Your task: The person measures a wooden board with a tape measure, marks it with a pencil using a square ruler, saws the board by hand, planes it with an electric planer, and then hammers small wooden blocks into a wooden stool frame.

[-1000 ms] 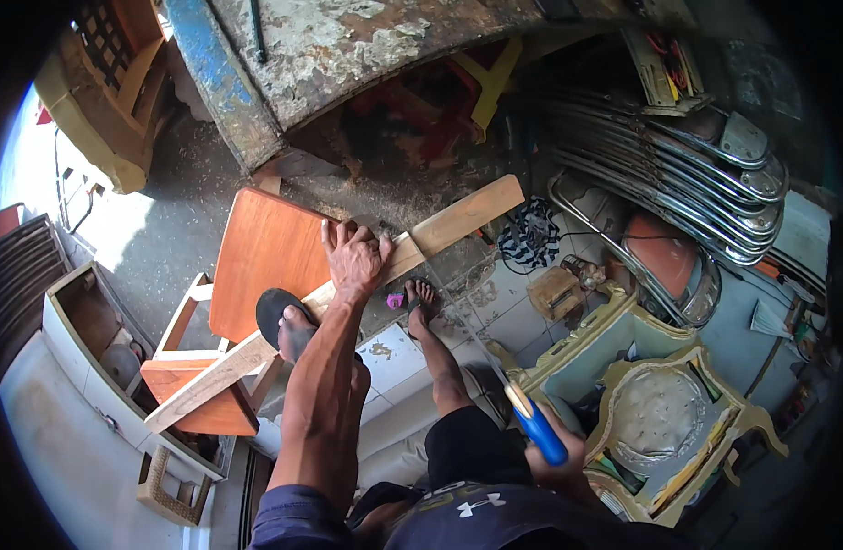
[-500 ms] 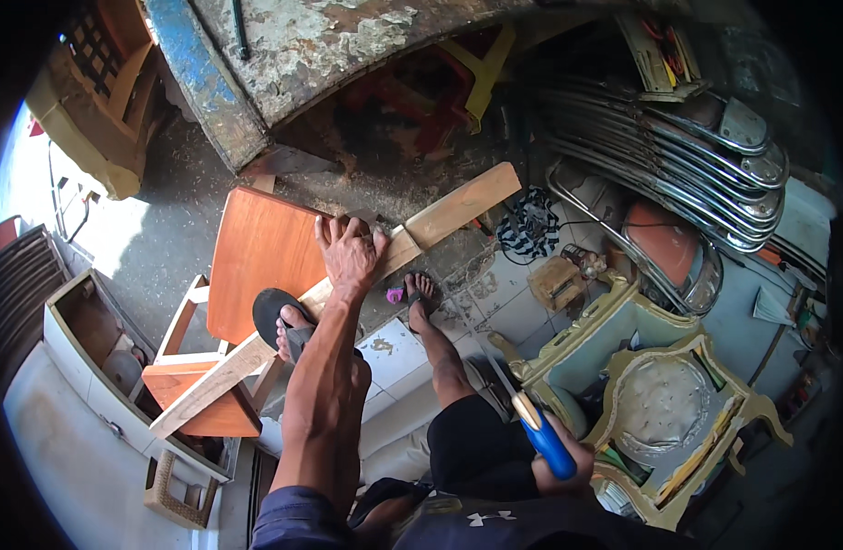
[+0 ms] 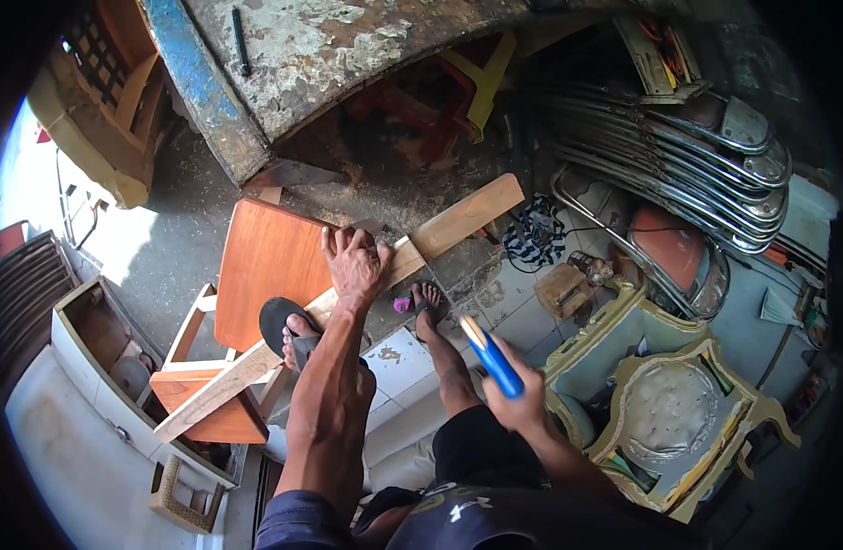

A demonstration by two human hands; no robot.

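Observation:
My left hand (image 3: 357,266) presses on a pale wooden plank (image 3: 233,383), its fingers curled over the far edge. Beneath my sandalled left foot (image 3: 297,335), the plank lies slantwise across a chair (image 3: 270,270) with orange-brown wooden panels. A second length of pale wood (image 3: 467,217) extends from its far right end; how the two meet is unclear. My right hand (image 3: 517,394), slightly blurred, is closed round a saw's blue and wood-coloured handle (image 3: 493,360). The handle is to the right of the plank, apart from it. The thin blade barely shows now.
A worn workbench (image 3: 302,82) stands at the far side, with a dark slim tool (image 3: 241,41) on top. Stacked metal-framed chairs (image 3: 678,165) are at the far right. Nearer stands a carved chair frame (image 3: 678,422). A white cabinet (image 3: 82,394) is at left.
My right hand has brought the saw up and leftward, nearer the plank. My left hand and foot keep their places on the wood. The whole view has shifted slightly.

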